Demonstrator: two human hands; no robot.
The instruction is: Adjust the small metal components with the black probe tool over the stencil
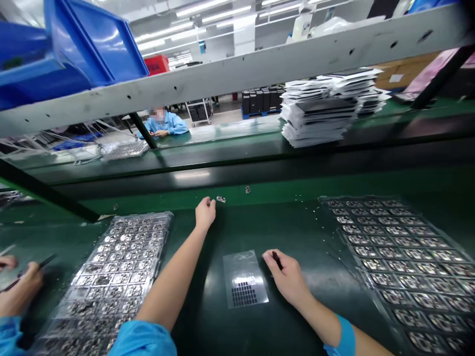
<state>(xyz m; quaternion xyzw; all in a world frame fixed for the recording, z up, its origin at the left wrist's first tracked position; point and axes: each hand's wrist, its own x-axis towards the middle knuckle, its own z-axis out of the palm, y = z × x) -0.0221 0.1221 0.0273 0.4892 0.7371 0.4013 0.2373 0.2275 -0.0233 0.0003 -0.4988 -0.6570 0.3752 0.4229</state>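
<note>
Green workbench (218, 331), clear trays of metal parts to either side: left tray (141, 215), right tray (371, 200). Clear sleeve (243, 279) with dark grid lies between them, just beside right hand (287, 279), which pinches black tweezers (276, 259). Left hand (205, 213) open, holding nothing, near small metal piece (221, 199) on bench. Co-worker's hand (20, 289) at left edge

Left arm (172, 277) stretches forward, left hand (205, 213) bent down at the wrist; right hand (285, 277) angles inward, fingers pinched
</note>
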